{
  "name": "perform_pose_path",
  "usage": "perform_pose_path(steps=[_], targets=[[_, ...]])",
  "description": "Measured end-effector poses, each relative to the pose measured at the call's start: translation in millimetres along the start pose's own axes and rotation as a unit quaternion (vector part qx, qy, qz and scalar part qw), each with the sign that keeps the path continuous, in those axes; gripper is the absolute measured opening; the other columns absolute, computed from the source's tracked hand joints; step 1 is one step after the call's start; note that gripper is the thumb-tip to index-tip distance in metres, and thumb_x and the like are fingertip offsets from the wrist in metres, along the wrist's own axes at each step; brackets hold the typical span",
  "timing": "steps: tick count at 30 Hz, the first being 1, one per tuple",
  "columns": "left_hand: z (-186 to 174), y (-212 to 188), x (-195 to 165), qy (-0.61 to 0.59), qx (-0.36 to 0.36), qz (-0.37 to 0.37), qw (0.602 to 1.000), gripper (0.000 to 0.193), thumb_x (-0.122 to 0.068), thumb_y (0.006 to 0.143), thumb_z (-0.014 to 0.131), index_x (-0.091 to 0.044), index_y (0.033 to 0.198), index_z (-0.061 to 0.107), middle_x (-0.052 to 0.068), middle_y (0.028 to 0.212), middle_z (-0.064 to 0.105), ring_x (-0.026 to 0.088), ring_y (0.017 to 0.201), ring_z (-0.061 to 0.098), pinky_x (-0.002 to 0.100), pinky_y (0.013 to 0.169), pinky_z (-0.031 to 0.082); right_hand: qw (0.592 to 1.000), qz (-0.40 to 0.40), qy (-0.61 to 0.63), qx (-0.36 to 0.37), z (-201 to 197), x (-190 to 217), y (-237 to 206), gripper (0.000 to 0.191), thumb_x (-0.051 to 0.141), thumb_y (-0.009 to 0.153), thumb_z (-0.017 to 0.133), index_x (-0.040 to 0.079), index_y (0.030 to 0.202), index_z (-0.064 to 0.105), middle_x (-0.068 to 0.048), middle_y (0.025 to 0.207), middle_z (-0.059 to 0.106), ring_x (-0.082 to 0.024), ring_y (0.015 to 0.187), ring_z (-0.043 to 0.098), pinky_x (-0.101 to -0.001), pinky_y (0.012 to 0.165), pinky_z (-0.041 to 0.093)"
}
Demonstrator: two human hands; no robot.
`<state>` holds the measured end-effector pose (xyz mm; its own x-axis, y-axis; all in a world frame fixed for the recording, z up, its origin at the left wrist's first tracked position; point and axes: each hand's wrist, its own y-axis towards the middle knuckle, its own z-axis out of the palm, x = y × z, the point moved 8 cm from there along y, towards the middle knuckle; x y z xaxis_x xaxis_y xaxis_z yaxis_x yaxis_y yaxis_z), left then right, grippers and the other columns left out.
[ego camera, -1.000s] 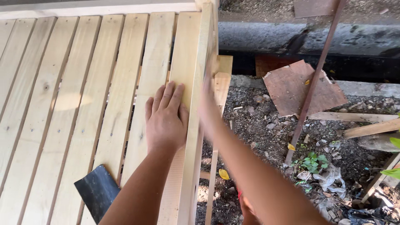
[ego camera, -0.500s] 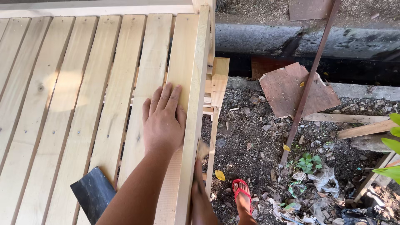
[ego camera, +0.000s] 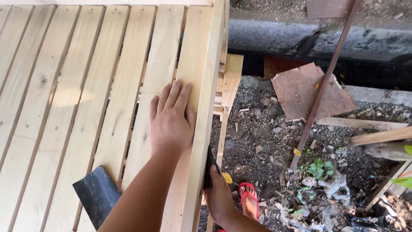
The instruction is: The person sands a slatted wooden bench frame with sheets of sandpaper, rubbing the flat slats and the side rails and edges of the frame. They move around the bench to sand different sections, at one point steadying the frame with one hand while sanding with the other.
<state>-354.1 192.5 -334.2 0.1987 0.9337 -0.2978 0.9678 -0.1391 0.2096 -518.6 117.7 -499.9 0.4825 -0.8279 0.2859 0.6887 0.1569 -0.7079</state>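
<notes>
Pale raw timber: your left hand lies spread flat on the slatted frame, just beside its edge rail; your right hand pinches dark sandpaper against it. Stiff, splintery, probably heavy; grip the rail.

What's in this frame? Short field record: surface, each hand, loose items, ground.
surface: slatted top of pale wooden planks with gaps between them
edge: pale side rail running along the right of the planks
left hand: flat, palm down on the planks beside the rail
right hand: pressed against the rail's outer face, holding a dark sheet, possibly sandpaper
loose item: dark sheet piece lying on the planks near the left forearm
ground: dirt with scraps, a reddish board, a foot in a red sandal
</notes>
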Motion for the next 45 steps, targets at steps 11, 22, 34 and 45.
perform_pose_path(steps=[11, 22, 34, 45], targets=[[1, -1, 0, 0.004, 0.003, 0.004, 1.0, 0.049, -0.027, 0.101, 0.045, -0.015, 0.149, 0.052, 0.008, 0.157, 0.047, 0.027, 0.147, 0.037, 0.049, 0.121, 0.022, 0.899, -0.198, -0.385, 0.061, 15, 24, 27, 0.067, 0.047, 0.111, 0.022, -0.001, 0.158, 0.025, -0.018, 0.143, 0.034, -0.028, 0.127, 0.03, -0.0387, 0.105, 0.029], [-4, -3, -2, -0.007, -0.014, 0.004, 1.0, 0.047, -0.024, 0.1, 0.048, -0.013, 0.145, 0.056, 0.01, 0.154, 0.051, 0.028, 0.146, 0.04, 0.049, 0.12, 0.025, 0.9, -0.268, -0.283, 0.197, 159, 174, 108, 0.075, 0.057, 0.102, 0.019, 0.02, 0.163, -0.005, -0.009, 0.172, -0.002, -0.028, 0.158, 0.014, -0.0478, 0.122, 0.026], [-7, -2, -4, -0.012, -0.021, 0.0, 1.0, 0.05, -0.024, 0.097, 0.049, -0.015, 0.145, 0.056, 0.009, 0.154, 0.05, 0.027, 0.145, 0.039, 0.049, 0.118, 0.024, 0.578, -0.482, -0.648, 0.118, 150, 110, -44, 0.06, 0.035, 0.111, 0.03, 0.006, 0.164, 0.027, -0.028, 0.172, 0.009, -0.04, 0.16, 0.011, -0.0506, 0.126, 0.015], [-7, -6, 8, -0.09, -0.07, -0.041, 0.993, 0.057, -0.01, 0.097, 0.049, -0.01, 0.154, 0.043, 0.016, 0.16, 0.043, 0.029, 0.147, 0.04, 0.045, 0.124, 0.026, 0.29, -0.459, -0.838, 0.055, 243, 236, 73, 0.054, 0.036, 0.108, 0.034, 0.016, 0.158, 0.035, -0.001, 0.168, 0.026, -0.027, 0.158, 0.012, -0.0593, 0.124, 0.002]])
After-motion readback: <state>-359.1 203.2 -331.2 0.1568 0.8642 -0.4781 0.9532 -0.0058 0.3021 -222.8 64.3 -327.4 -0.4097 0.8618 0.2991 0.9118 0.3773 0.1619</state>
